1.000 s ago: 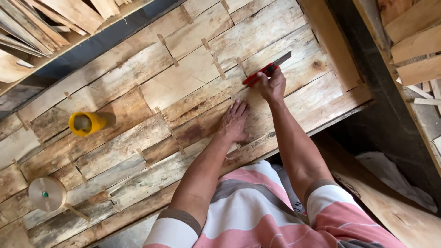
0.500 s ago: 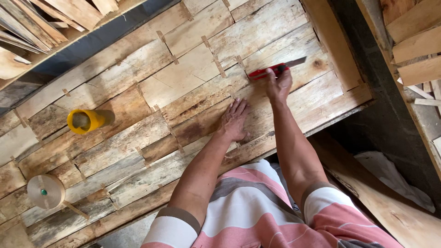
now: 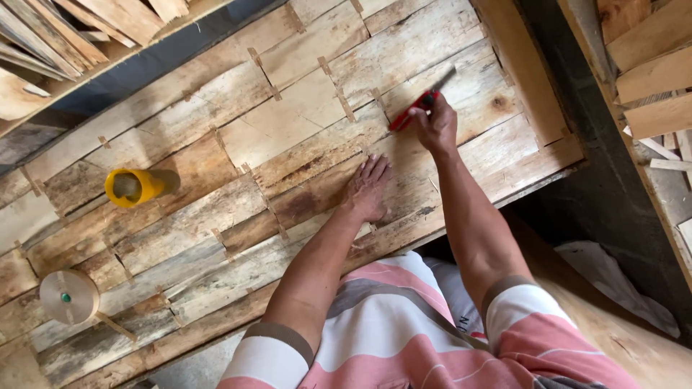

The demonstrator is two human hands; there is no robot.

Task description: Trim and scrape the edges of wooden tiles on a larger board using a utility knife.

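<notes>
The right hand [image 3: 436, 128] grips a red-handled knife [image 3: 418, 108] in closed fingers, blade on the rough, patched veneer sheets [image 3: 288, 144], while the left hand [image 3: 367, 189] lies flat, fingers spread, just below.

Left hand [image 3: 367, 189] laid flat, palm down, fingers spread and pointed away from body. Left forearm stretched forward, elbow bent near chest. Right hand [image 3: 434, 126] closed in fist-like grip (thumb side turned up), reached farther out than left. Right arm extended almost straight, both arms bare below striped short sleeves.
</notes>
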